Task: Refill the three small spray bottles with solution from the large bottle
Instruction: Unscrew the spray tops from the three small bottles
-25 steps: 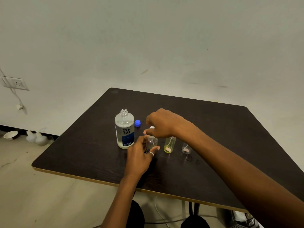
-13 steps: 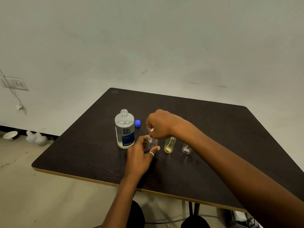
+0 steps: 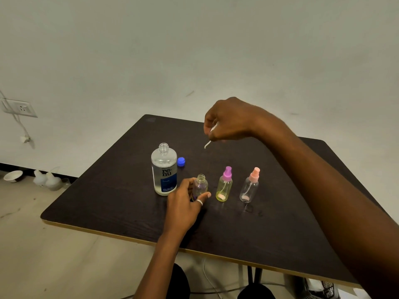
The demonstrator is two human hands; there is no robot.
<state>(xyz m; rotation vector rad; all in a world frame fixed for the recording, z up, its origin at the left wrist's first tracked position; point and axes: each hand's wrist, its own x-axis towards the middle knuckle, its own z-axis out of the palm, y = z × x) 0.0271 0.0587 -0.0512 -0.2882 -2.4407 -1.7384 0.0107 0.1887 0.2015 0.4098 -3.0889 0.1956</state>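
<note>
L hand [image 3: 183, 203] gripped the small clear open-necked spray bottle [image 3: 200, 186], upright on the dark table [image 3: 108, 201] beside the uncapped large clear blue-labelled bottle [image 3: 164, 169]. R hand [image 3: 228, 121] pinched a white pump head w/ dip tube [image 3: 207, 143] aloft. Advisable: park the pump aside, keep the bottle steadied, pour slowly.

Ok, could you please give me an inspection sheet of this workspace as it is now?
Surface: dark table.
Job's things: large bottle open, blue cap beside it; small bottle open; yellow bottle and clear bottle with sprayers on.
Clutter: nothing seen.
Hands: left hand holds the small bottle; right hand holds a spray head above the table.
Cables: cable from the wall socket; white cable under the table.
Surroundings: bowl and white containers on the floor.
</note>
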